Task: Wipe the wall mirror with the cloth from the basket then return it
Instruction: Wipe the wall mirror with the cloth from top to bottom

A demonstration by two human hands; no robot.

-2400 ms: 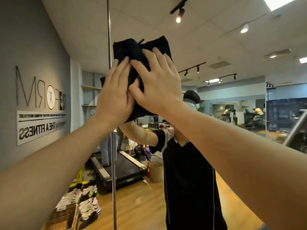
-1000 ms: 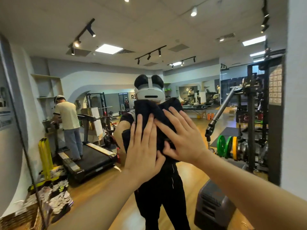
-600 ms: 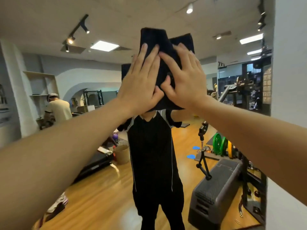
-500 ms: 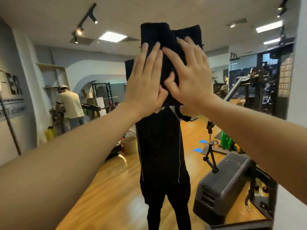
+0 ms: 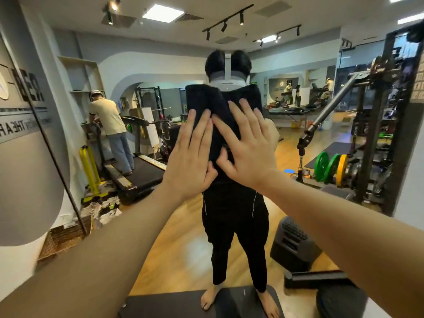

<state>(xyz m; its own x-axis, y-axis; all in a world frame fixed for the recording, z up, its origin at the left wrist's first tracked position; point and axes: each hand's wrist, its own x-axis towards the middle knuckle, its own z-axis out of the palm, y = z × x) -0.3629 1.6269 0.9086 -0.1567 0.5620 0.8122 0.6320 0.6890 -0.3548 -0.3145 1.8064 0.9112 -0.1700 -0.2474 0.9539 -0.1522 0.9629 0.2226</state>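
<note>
A dark folded cloth (image 5: 213, 104) lies flat against the wall mirror (image 5: 309, 76) at about chest height. My left hand (image 5: 191, 157) presses its lower left part with straight fingers. My right hand (image 5: 249, 148) presses its lower right part, fingers spread. The two hands touch at the thumbs. The mirror fills most of the view and reflects the gym and the person wiping. A woven basket (image 5: 62, 239) stands on the floor at the lower left, by the mirror's dark frame edge (image 5: 57, 166).
A black mat (image 5: 174, 301) lies on the floor in front of the mirror. A white wall (image 5: 410, 180) borders the mirror on the right. Reflected in the glass are a treadmill with a person, a weight rack and a grey step box.
Both hands and the cloth have slid down the mirror from above head height to chest height. The view has tilted down, and the basket has come into sight.
</note>
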